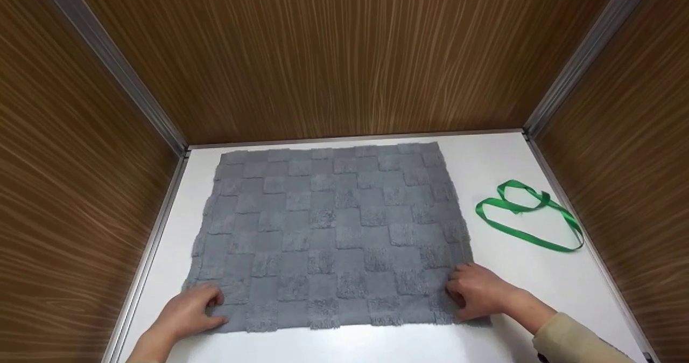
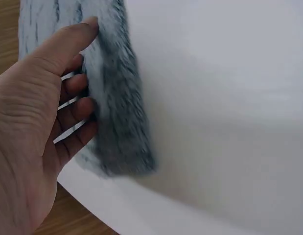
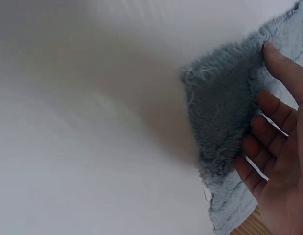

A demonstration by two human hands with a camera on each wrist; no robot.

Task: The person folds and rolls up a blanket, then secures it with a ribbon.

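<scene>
Lying flat on the white surface (image 1: 500,347), the grey checkered towel (image 1: 334,234) is spread out almost square inside a wood-panelled booth, its far edge close to the back wall and its near edge just in front of the person. Both hands sit at that near edge. The left hand (image 1: 188,312) is at the near left corner, and the left wrist view shows its fingers (image 2: 75,110) curling in against the fluffy edge of the towel (image 2: 117,98) with the thumb laid on top, so the grip looks closed on the corner as a pinch. The right hand (image 1: 476,290) is at the near right corner; from its wrist camera the fingers (image 3: 261,132) bend round the towel's edge (image 3: 224,117), which is raised slightly off the surface, and the thumb rests over the pile. So each grip is clamped on a corner of the towel rather than spread apart.

As a judgement, the step in hand is taking hold of the two near corners, with the cloth itself not yet lifted or folded. The next move would seem to call for both corners rising together and travelling evenly toward the far edge, so the fold lands straight; uneven pulling would skew the checks.

Off to the right, well apart from the towel, a green ribbon (image 1: 530,215) lies in loose loops on the surface, untouched by either hand.
</scene>
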